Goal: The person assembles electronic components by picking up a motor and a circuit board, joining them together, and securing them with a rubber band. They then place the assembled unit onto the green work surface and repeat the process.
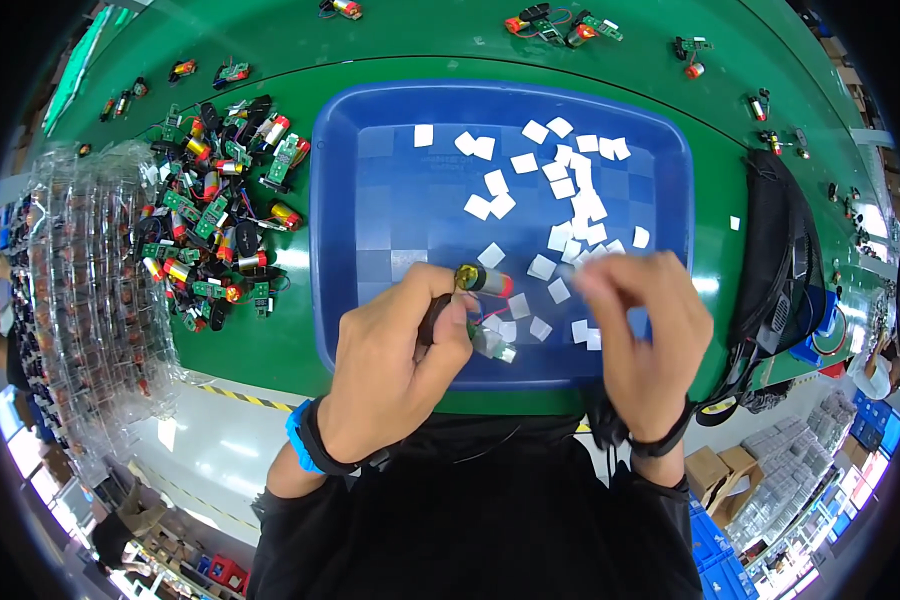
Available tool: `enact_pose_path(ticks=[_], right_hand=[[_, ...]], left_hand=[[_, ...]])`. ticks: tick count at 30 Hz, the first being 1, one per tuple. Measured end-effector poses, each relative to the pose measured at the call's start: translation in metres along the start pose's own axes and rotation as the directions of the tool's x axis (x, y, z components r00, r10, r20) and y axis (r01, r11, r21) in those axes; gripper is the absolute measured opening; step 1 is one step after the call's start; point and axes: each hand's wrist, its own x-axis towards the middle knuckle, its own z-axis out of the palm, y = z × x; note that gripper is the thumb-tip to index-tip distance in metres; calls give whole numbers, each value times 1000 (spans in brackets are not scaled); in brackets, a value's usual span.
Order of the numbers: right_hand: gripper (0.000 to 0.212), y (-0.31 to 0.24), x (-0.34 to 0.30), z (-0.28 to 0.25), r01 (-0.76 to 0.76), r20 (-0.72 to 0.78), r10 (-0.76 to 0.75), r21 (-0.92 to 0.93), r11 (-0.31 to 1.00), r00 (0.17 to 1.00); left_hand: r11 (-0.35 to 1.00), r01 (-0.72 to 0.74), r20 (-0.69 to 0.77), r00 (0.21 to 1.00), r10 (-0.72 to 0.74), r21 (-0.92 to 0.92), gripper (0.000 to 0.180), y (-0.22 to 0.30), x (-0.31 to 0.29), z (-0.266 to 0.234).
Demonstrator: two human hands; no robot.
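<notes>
My left hand point(395, 350) grips a battery assembly over the near part of a blue tray point(322, 260). Its cylindrical battery point(490, 282) lies level above my fingers, dark with a red end. Thin wires and a green circuit board point(494, 346) hang below it. To the right, my right hand point(658, 325) is raised above the tray, thumb and fingertips pinched and smeared by motion. Whatever those fingertips hold cannot be made out. Many small white square pieces point(562, 187) lie scattered on the tray floor, mostly toward its right half.
Left of the tray, a pile of similar battery assemblies point(215, 215) covers the green table point(260, 352). Beyond it stand stacked clear plastic trays point(95, 290). A black bag point(778, 250) lies on the right. More loose assemblies point(560, 27) are along the far side.
</notes>
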Motion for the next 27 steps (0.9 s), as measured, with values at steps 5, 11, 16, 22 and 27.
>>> enact_pose_path(ticks=[5, 11, 16, 22, 27], right_hand=[[34, 3, 4, 9, -198, 80, 191, 88, 976, 978], [42, 7, 5, 18, -26, 185, -53, 402, 915, 981], [44, 2, 2, 11, -288, 310, 149, 472, 833, 939], [37, 4, -4, 8, -444, 443, 194, 577, 685, 875], [33, 17, 2, -2, -70, 297, -60, 408, 910, 953]], left_hand=[[999, -50, 68, 996, 51, -8, 17, 5, -2, 1], [996, -3, 113, 994, 13, -88, 26, 8, -3, 5], [990, 61, 169, 985, -39, -126, 23, 9, -4, 3], [982, 58, 237, 971, -14, -181, 20, 13, -2, -5], [963, 238, 379, 909, -174, -130, 33, 16, 1, -17]])
